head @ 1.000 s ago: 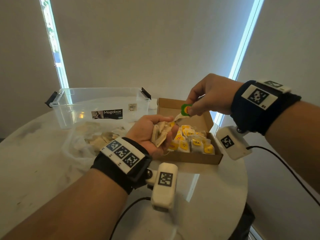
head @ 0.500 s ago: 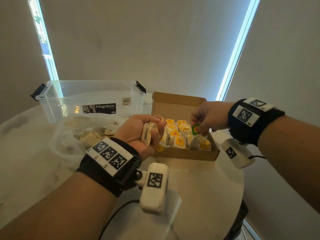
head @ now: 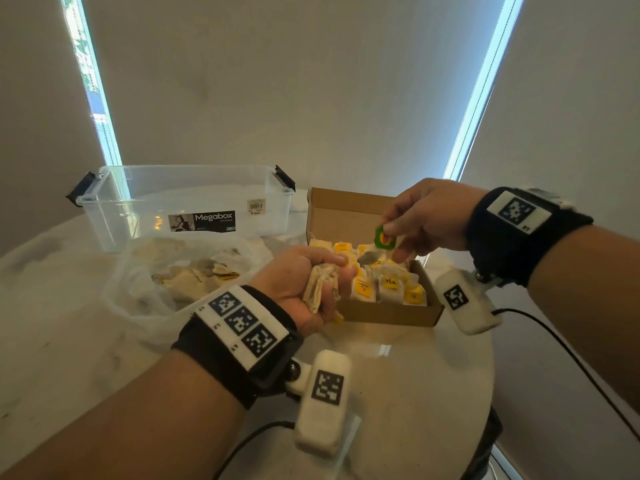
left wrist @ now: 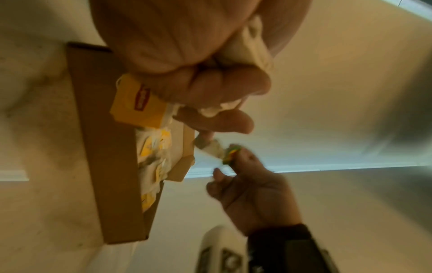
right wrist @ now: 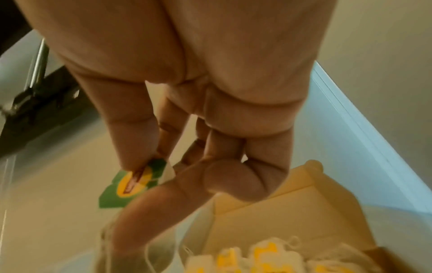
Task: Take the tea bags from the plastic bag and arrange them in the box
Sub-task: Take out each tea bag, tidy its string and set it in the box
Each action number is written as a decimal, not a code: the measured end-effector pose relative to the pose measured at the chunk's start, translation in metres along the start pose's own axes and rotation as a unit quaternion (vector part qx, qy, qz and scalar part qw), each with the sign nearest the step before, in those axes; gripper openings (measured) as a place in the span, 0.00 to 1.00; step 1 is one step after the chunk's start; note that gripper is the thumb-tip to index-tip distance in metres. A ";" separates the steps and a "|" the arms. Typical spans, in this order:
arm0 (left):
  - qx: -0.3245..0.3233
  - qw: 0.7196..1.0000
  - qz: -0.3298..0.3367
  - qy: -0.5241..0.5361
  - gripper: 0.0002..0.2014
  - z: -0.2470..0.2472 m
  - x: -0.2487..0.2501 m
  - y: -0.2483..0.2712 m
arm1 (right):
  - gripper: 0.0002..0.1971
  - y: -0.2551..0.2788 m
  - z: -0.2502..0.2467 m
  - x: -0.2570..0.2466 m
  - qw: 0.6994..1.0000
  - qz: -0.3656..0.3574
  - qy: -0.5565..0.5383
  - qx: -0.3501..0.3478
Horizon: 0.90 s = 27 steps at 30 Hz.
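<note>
An open cardboard box (head: pixel 388 311) holds rows of white tea bags with yellow tags (head: pixel 390 282). My left hand (head: pixel 304 278) grips a bunch of tea bags (head: pixel 320 287) at the box's near left corner; a yellow tag (left wrist: pixel 138 101) hangs below the fist. Over the box, my right hand (head: pixel 415 225) pinches a green and yellow tag (head: pixel 385 237) between thumb and forefinger, and its tea bag (head: pixel 369 258) dangles beneath. That green tag (right wrist: pixel 133 184) shows up close in the right wrist view. The clear plastic bag (head: pixel 166 278) with more tea bags lies left of the box.
A clear Megabox storage tub (head: pixel 187 206) stands at the back left of the round marble table (head: pixel 415 382). The table's right edge runs close beside the box. Cables trail from both wrist cameras.
My right hand dropped to the box with the green-tagged tea bag, then rose a little above the rows. The left fist stayed at the box's corner.
</note>
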<state>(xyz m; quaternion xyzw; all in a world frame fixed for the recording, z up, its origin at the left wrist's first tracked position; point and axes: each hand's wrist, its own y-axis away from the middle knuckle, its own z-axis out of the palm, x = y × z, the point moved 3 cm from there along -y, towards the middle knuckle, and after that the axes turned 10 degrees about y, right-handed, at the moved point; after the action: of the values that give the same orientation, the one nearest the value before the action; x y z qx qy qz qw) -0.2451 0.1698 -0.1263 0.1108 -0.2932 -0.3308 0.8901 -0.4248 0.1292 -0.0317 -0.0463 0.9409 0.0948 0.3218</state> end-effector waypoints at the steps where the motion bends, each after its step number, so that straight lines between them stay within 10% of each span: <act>1: -0.003 1.000 -0.011 -0.004 0.03 0.003 -0.003 -0.001 | 0.04 0.003 -0.002 -0.005 0.999 -0.009 -0.040 -0.016; 8: -0.078 0.996 -0.033 0.041 0.18 0.015 -0.016 -0.003 | 0.07 0.016 -0.003 -0.025 0.990 -0.077 -0.087 -0.081; 27: -0.008 0.997 0.064 0.035 0.10 0.011 -0.007 -0.001 | 0.04 0.002 -0.002 -0.002 0.984 -0.008 0.174 -0.038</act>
<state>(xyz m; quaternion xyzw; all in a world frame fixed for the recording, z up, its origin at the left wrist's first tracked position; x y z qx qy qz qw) -0.2559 0.1738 -0.1212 0.0958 -0.2655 -0.2715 0.9201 -0.4243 0.1311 -0.0285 -0.0821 0.9778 0.1186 0.1522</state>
